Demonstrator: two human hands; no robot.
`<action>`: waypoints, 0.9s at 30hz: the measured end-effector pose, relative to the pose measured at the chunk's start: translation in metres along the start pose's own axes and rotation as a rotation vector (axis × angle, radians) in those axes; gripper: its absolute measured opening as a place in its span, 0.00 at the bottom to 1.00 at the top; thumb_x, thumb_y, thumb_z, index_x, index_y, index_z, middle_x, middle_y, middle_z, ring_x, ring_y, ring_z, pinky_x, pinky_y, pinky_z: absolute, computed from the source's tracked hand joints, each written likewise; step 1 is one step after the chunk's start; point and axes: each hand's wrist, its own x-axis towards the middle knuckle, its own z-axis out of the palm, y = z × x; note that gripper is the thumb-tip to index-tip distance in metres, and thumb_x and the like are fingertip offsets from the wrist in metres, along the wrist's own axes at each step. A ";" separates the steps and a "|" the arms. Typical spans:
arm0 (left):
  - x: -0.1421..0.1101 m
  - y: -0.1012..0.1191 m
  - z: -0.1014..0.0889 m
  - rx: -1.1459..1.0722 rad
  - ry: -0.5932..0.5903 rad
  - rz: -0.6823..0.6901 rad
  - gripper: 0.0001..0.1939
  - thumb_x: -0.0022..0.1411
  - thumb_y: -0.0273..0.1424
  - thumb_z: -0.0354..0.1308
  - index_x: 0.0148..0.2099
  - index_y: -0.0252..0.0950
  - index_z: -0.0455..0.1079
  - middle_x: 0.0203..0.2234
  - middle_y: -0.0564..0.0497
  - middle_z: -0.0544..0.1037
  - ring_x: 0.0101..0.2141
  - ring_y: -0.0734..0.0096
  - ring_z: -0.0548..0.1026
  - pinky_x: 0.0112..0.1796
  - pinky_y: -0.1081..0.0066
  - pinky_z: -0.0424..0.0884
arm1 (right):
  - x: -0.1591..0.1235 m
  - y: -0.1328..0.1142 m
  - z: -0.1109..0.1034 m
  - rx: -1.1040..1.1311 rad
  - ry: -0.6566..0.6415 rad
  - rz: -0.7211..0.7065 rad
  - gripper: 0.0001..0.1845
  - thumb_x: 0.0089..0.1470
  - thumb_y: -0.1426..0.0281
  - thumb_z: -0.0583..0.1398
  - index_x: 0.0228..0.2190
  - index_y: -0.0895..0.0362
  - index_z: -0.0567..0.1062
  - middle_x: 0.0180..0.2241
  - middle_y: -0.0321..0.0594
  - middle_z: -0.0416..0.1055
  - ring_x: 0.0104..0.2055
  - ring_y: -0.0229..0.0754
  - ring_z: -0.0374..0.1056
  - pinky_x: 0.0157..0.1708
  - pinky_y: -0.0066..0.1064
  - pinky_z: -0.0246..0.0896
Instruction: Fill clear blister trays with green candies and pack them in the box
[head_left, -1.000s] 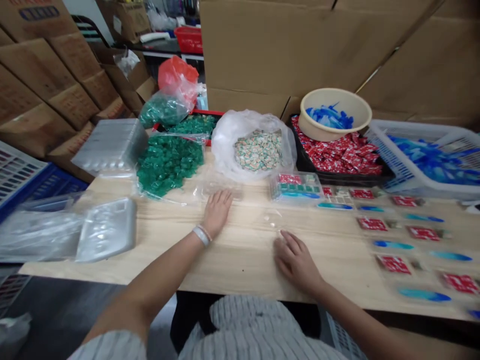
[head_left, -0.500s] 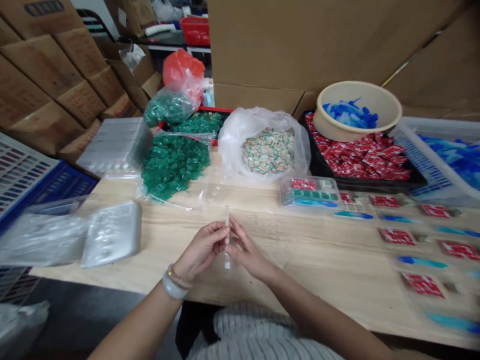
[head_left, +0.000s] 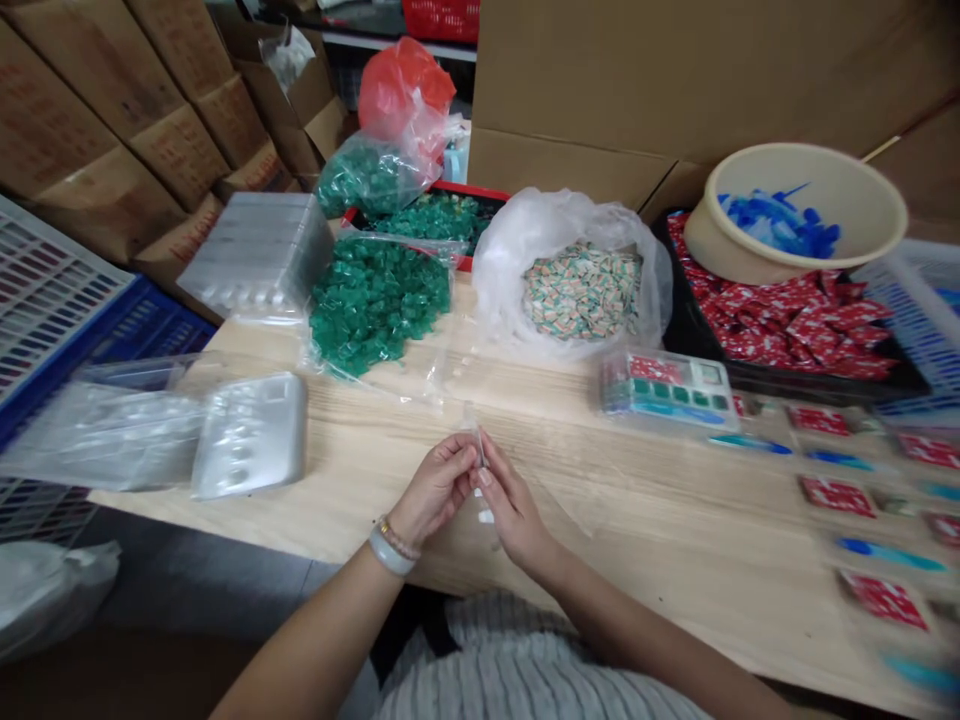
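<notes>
In the head view my left hand (head_left: 444,482) and my right hand (head_left: 517,505) meet above the middle of the table. Both are closed on a thin, clear plastic piece (head_left: 486,517) with a whitish lower end. It is seen nearly edge-on, and the fingers cover much of it, so its exact kind is unclear. Beyond the hands, green pieces (head_left: 375,305) lie on a clear bag. Small printed packets (head_left: 585,292) fill an open white plastic bag (head_left: 501,260). To the right is a stack of filled clear trays (head_left: 667,390).
Clear empty trays (head_left: 251,435) lie at left, with a taller stack (head_left: 255,250) behind. A beige basin (head_left: 795,225) of blue pieces rests over red packets (head_left: 810,320) in a black tray. Filled trays with red packets (head_left: 838,496) spread along the right. Cardboard (head_left: 585,80) stands behind.
The view has shifted, so the table's things appear lower left or farther right. My hands stay together on the clear plastic piece, with only slight finger movement.
</notes>
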 end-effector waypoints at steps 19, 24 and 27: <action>0.001 -0.005 0.001 0.000 0.079 -0.003 0.13 0.43 0.31 0.65 0.29 0.31 0.66 0.19 0.57 0.68 0.20 0.86 0.65 0.24 0.84 0.63 | -0.001 0.000 -0.004 -0.016 -0.030 -0.002 0.26 0.55 0.58 0.47 0.55 0.50 0.55 0.57 0.39 0.52 0.59 0.42 0.48 0.57 0.43 0.43; 0.000 -0.003 0.003 0.038 0.066 -0.019 0.12 0.45 0.30 0.64 0.31 0.32 0.66 0.21 0.57 0.68 0.21 0.86 0.65 0.25 0.83 0.63 | 0.000 0.000 -0.006 -0.034 -0.041 -0.011 0.26 0.56 0.58 0.46 0.55 0.50 0.56 0.57 0.38 0.52 0.58 0.42 0.48 0.57 0.42 0.44; 0.000 -0.003 0.003 0.045 0.065 -0.012 0.11 0.45 0.30 0.63 0.31 0.32 0.66 0.21 0.57 0.68 0.21 0.85 0.65 0.25 0.83 0.63 | 0.000 0.001 -0.007 -0.056 -0.050 -0.025 0.25 0.56 0.60 0.46 0.55 0.51 0.55 0.57 0.39 0.53 0.58 0.41 0.50 0.56 0.41 0.46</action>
